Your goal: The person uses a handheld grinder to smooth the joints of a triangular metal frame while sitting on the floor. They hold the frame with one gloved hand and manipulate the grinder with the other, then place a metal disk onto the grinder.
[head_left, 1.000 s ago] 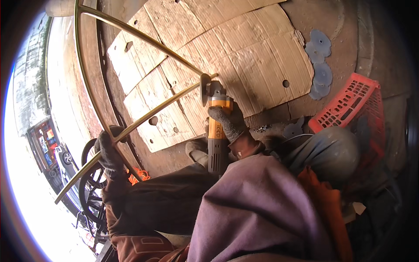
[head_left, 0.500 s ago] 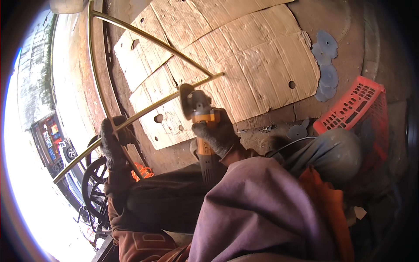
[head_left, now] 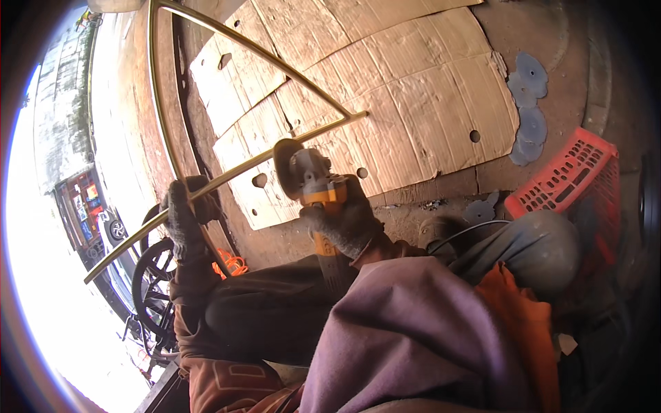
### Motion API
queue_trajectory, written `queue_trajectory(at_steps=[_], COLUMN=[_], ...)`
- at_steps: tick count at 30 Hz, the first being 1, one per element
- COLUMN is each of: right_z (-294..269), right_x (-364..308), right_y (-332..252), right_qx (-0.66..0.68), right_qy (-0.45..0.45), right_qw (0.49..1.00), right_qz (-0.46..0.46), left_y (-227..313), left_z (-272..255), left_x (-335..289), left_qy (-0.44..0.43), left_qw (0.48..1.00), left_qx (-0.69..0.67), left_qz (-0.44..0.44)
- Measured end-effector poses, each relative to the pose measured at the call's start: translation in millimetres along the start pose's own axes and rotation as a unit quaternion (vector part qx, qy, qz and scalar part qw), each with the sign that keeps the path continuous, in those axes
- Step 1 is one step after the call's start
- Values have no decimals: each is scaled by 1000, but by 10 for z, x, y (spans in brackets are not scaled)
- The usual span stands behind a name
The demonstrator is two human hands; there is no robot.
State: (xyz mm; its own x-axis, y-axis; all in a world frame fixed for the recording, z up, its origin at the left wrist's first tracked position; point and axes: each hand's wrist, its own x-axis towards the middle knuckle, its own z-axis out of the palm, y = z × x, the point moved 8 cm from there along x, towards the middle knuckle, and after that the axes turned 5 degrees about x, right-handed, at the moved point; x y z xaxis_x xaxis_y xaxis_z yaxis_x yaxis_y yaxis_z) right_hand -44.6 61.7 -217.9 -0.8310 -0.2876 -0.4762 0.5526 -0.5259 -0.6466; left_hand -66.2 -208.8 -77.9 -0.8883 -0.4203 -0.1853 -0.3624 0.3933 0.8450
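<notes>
My gloved right hand (head_left: pixel 342 219) is wrapped round the body of an angle grinder (head_left: pixel 323 195), yellow and black with a grey metal head. Its dark round disc (head_left: pixel 286 169) overlaps the lower tube of a gold-coloured metal frame (head_left: pixel 251 162); whether they touch I cannot tell. To the left, my gloved left hand (head_left: pixel 180 224) grips the same frame near a joint where two tubes meet. The frame's tubes form a triangle reaching away from me, and one tube end sticks out past my left hand.
Flattened cardboard (head_left: pixel 413 103) with holes lies under the frame. Grey round discs (head_left: pixel 529 127) lie on the floor beyond it, near a red plastic crate (head_left: pixel 568 172). By my left arm are a black spoked wheel (head_left: pixel 153 289) and an orange cord (head_left: pixel 231 263).
The grinder has moved a little left along the lower tube, toward my left hand. The whole view has shifted slightly; my left hand keeps its place on the frame.
</notes>
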Motion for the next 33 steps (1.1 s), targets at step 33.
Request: queue_trajectory(at_steps=[33], right_z=[-578], right_x=[207], right_y=[195], right_qx=[81], right_qy=[63], right_qw=[993], right_qz=[53], left_y=[325], left_z=[92], left_x=[-151], left_qy=[1], left_qw=[996], left_qx=[86], left_qz=[-14])
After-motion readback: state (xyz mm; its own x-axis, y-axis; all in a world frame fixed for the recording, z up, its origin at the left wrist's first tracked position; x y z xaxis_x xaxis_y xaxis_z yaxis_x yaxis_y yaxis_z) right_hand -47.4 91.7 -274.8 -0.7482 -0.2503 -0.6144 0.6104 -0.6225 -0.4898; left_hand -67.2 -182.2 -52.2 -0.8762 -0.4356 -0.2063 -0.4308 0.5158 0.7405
